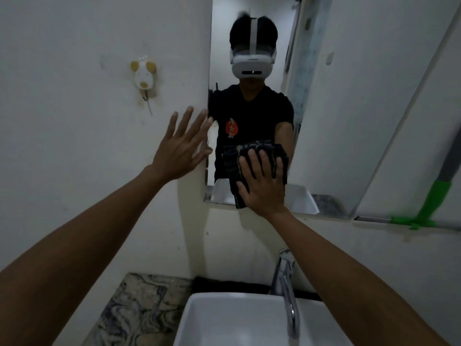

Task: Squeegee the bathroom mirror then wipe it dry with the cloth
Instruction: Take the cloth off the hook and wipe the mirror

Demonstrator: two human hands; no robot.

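The bathroom mirror [349, 101] hangs on the white wall above the sink. My right hand [262, 183] presses a dark checked cloth [232, 166] flat against the lower middle of the glass, fingers spread and straight. My left hand [180, 148] is raised with fingers spread, fingertips at the mirror's left edge, holding nothing. A green squeegee [434, 203] with a grey handle leans at the mirror's lower right corner, its blade on the narrow ledge.
A white square sink [199, 318] and a chrome tap [287, 290] sit directly below. A marbled counter [139, 303] lies to the sink's left. A small white and yellow wall hook [144, 75] is fixed on the wall left of the mirror.
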